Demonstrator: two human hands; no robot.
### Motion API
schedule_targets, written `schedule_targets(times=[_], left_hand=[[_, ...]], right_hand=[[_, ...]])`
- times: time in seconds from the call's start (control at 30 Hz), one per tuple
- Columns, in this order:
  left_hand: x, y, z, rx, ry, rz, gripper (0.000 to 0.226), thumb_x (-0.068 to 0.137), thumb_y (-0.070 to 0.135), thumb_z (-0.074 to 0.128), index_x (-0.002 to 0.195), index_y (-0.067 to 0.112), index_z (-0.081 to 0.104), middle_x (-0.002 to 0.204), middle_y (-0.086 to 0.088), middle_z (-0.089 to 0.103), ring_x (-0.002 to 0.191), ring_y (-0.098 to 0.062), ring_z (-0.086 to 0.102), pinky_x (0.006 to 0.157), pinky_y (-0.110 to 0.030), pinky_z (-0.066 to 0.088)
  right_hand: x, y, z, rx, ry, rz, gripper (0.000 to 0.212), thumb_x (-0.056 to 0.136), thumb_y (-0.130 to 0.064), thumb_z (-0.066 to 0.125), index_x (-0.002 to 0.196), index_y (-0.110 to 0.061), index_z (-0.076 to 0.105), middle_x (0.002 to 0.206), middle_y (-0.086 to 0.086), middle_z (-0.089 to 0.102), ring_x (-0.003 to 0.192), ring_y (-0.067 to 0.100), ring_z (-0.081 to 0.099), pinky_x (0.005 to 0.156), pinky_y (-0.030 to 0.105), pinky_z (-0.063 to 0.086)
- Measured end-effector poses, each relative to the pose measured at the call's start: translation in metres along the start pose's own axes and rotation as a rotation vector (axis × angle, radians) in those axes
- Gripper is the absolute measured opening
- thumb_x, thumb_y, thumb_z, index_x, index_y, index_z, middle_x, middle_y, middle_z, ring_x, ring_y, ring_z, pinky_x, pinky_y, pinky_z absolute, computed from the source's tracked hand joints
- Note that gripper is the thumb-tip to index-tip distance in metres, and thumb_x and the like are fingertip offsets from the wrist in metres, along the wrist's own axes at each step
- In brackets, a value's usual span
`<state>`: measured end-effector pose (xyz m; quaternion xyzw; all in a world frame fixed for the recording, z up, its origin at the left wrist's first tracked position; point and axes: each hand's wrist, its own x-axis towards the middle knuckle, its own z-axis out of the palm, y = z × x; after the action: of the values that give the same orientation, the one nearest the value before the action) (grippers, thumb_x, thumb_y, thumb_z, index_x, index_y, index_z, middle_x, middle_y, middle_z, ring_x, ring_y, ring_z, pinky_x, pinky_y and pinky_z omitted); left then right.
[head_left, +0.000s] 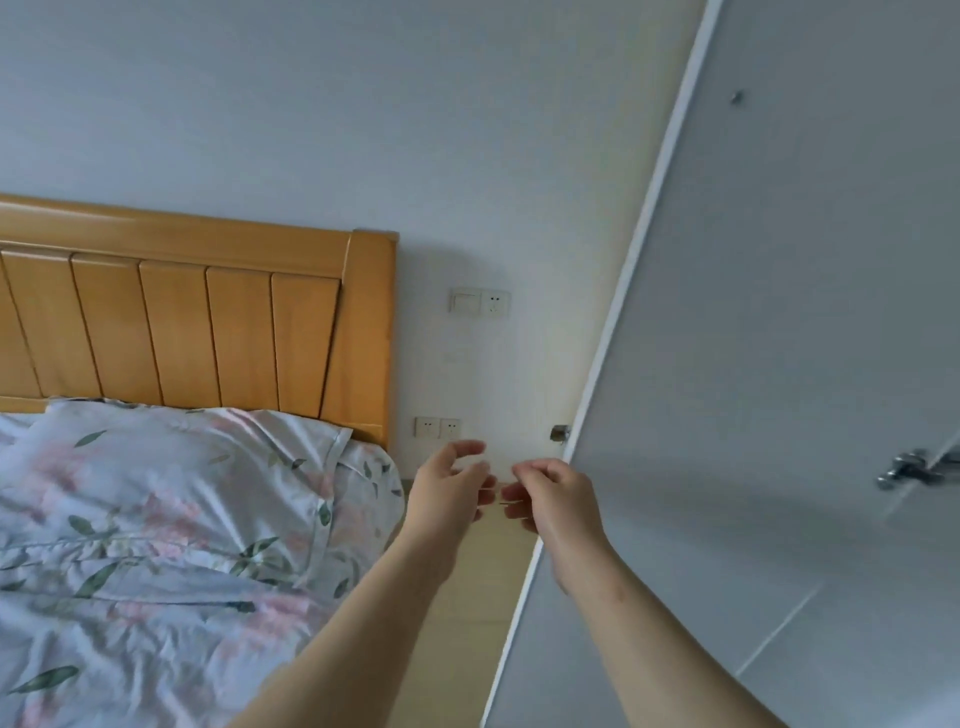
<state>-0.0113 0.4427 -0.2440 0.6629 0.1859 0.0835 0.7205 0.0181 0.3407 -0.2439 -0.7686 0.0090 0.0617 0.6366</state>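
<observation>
In the head view, the left hand (449, 493) and the right hand (558, 501) meet fingertip to fingertip in the gap between the bed (130, 623) and the door (779, 364), just below the lower wall sockets (438, 427). Both hands curl their fingers toward a thin pale sliver (506, 502) between them, probably so each takes one end. It is too small to tell whether either hand really pinches it. The door's edge is just beside the right wrist, and the bed's right edge is near the left forearm. The open room is downward, over the strip of floor (467, 623).

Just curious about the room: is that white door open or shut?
Open: the door is swung back toward the wall, its edge by the metal stopper.
</observation>
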Motion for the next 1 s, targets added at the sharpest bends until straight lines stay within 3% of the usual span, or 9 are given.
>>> schedule_targets(times=[0.2, 0.43, 0.77, 1.0], left_hand=[[-0.022, 0.009, 0.078, 0.072, -0.247, 0.037, 0.018, 0.091, 0.009, 0.047, 0.086, 0.018, 0.061, 0.074, -0.002, 0.062, 0.067, -0.014, 0.058, 0.066, -0.026, 0.046], [-0.043, 0.05, 0.17, 0.033, -0.607, 0.074, 0.012, 0.091, 0.014, 0.052, 0.087, 0.014, 0.063, 0.076, -0.002, 0.061, 0.068, -0.014, 0.059, 0.074, -0.03, 0.049], [-0.121, 0.105, 0.274, -0.018, -1.089, 0.188, 0.008, 0.091, 0.015, 0.053, 0.088, 0.014, 0.061, 0.073, -0.001, 0.061, 0.065, -0.013, 0.059, 0.068, -0.026, 0.048], [-0.183, 0.15, 0.312, -0.02, -1.283, 0.443, 0.016, 0.089, 0.012, 0.052, 0.079, 0.02, 0.061, 0.074, -0.002, 0.061, 0.063, -0.014, 0.059, 0.065, -0.026, 0.046]], right_hand=[[-0.015, 0.002, -0.082, 0.055, 0.216, 0.013, 0.013, 0.09, -0.014, 0.052, 0.084, -0.013, 0.063, 0.068, 0.003, 0.064, 0.059, 0.015, 0.059, 0.059, 0.024, 0.047], [-0.037, -0.021, -0.184, 0.103, 0.574, -0.041, 0.013, 0.087, -0.013, 0.053, 0.078, -0.014, 0.063, 0.067, 0.004, 0.066, 0.056, 0.018, 0.06, 0.06, 0.026, 0.045], [-0.139, -0.076, -0.281, 0.029, 1.099, -0.164, 0.016, 0.088, -0.013, 0.051, 0.076, -0.019, 0.06, 0.073, 0.0, 0.064, 0.06, 0.015, 0.058, 0.066, 0.028, 0.045], [-0.214, -0.109, -0.317, -0.084, 1.342, -0.198, 0.012, 0.088, -0.014, 0.051, 0.083, -0.014, 0.062, 0.078, 0.002, 0.065, 0.061, 0.014, 0.057, 0.059, 0.023, 0.044]])
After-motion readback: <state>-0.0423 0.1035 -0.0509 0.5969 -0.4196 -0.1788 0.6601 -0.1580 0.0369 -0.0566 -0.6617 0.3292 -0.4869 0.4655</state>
